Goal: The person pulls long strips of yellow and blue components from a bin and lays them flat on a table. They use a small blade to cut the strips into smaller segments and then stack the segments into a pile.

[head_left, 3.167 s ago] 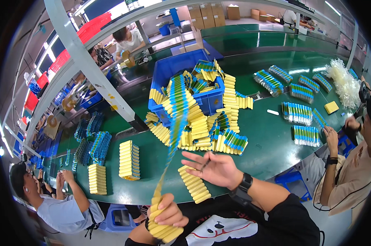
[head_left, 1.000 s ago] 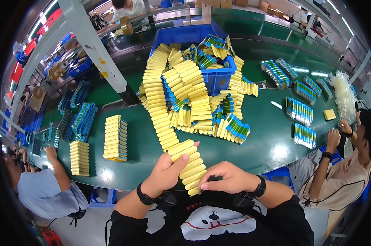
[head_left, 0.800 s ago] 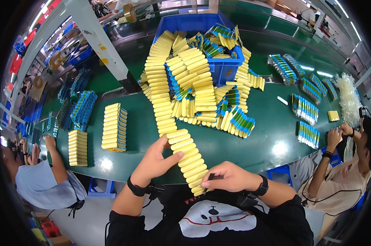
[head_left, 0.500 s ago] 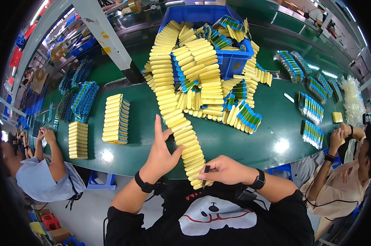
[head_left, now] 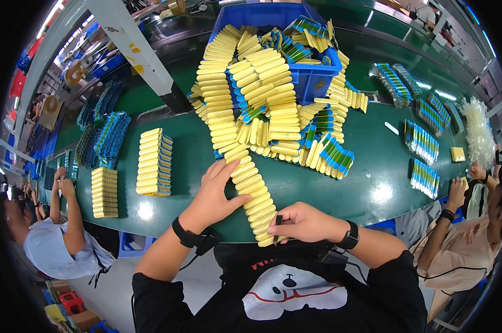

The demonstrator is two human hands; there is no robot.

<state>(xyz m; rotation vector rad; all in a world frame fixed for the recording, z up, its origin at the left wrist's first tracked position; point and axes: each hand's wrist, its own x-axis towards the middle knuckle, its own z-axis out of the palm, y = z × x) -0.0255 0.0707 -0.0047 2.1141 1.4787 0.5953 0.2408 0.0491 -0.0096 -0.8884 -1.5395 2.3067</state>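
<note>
A long strip of yellow, round-ended, flat pieces (head_left: 253,188) runs from the heap down to the table's near edge. My left hand (head_left: 215,191) lies along the strip's left side, thumb and fingers spread apart, their tips touching its pieces. At the strip's near end, my right hand (head_left: 309,223) is closed around a small black tool (head_left: 277,226), whose exact kind I cannot make out. The tool's lower end is against the last pieces. Beyond my hands, a heap of similar yellow strips (head_left: 273,100), some showing blue and green sides, spills over a blue bin (head_left: 312,83).
Two yellow stacks (head_left: 154,162) (head_left: 105,191) stand to the left, with blue bundles (head_left: 112,136) behind. Blue-and-white bundles (head_left: 421,141) and clear plastic bags (head_left: 477,130) lie at right. A metal post (head_left: 131,47) rises at back left. Co-workers sit on both sides.
My left hand has moved its raised index finger down onto the strip's edge. The strip now bends sharply just above that hand. My right hand stays at the near end with the tool.
</note>
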